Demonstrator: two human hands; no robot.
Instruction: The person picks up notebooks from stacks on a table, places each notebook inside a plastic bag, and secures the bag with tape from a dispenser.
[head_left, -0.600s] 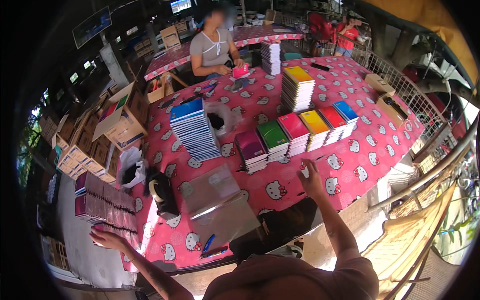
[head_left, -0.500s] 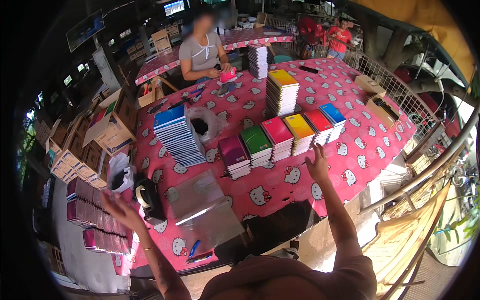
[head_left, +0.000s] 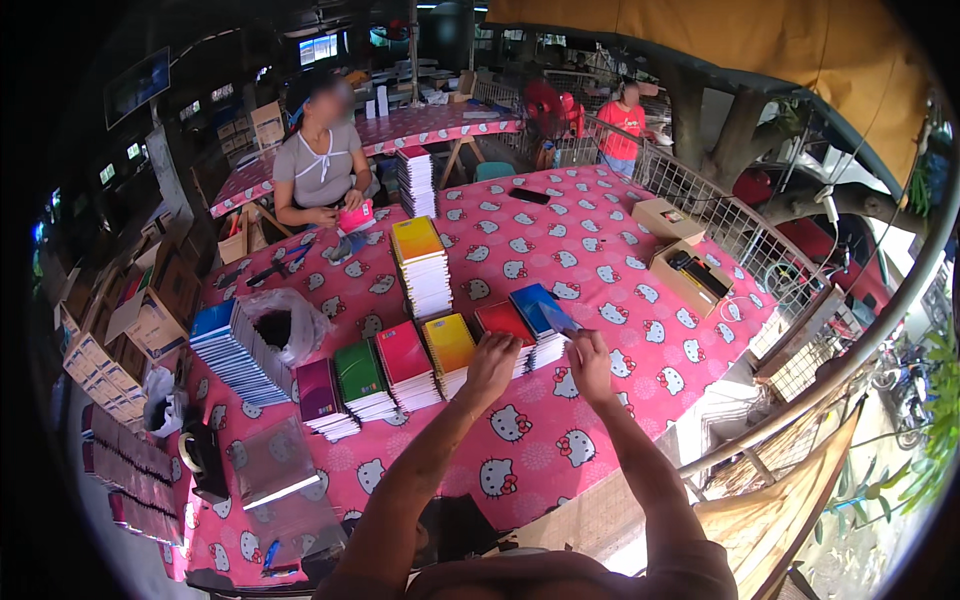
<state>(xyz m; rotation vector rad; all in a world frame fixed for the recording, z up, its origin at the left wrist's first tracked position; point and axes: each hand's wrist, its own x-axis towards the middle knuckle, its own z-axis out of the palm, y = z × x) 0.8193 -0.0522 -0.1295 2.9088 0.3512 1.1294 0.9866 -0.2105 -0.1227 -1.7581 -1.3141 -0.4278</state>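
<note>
A row of spiral notebook stacks stands on the pink table, with a purple stack (head_left: pixel 318 392), a green stack (head_left: pixel 360 374), a pink stack (head_left: pixel 405 355), a yellow stack (head_left: pixel 449 345), a red stack (head_left: pixel 502 318) and a blue stack (head_left: pixel 532 304). My right hand (head_left: pixel 590 368) pinches the right edge of the top blue notebook (head_left: pixel 560 314), whose cover looks lifted and tilted. At the near edge of the red stack, my left hand (head_left: pixel 490 368) has its fingers curled together. Whatever those fingers may hold is hidden.
Taller stacks with yellow (head_left: pixel 418 240) and blue (head_left: pixel 218 328) covers stand behind and left. Plastic bags (head_left: pixel 285 325), a tape dispenser (head_left: pixel 203 460), clear sheets (head_left: pixel 275 465) and a blue cutter (head_left: pixel 270 556) lie leftward. A person (head_left: pixel 325 165) handles a pink notebook across the table.
My view has swung right. My left hand has come from the table's left side to the red stack and closed. My right hand has reached the blue stack and pinched its top notebook.
</note>
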